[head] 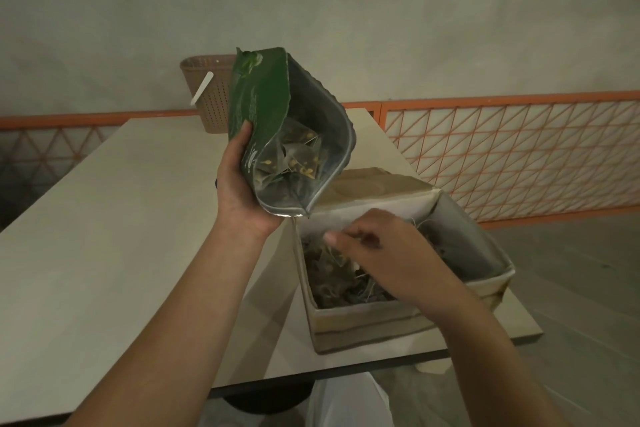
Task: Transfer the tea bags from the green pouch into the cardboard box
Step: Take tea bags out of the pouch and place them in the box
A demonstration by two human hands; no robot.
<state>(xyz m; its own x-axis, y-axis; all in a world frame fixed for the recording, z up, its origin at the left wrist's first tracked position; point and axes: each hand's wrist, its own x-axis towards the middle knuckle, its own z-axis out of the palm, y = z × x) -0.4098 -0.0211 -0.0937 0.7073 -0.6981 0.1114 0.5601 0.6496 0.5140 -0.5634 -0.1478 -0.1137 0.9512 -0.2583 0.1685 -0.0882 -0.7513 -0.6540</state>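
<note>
Pale table [104, 236] against grey wall, basket [207, 94] at far edge. Left hand [242, 184] gripping green pouch [263, 107], tilted, mouth open above box [363, 326]; tea bags [294, 156] inside. Right hand [388, 253] in box, fingers pinching tea bag [334, 258] over pile.

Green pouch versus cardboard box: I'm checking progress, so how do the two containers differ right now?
The green pouch is held in the air, tilted, by the left hand; the cardboard box rests on the table. The pouch is glossy with a silver lining; the box is matte tan. The right hand reaches into the box, not the pouch. Both are open and hold tea bags.
</note>
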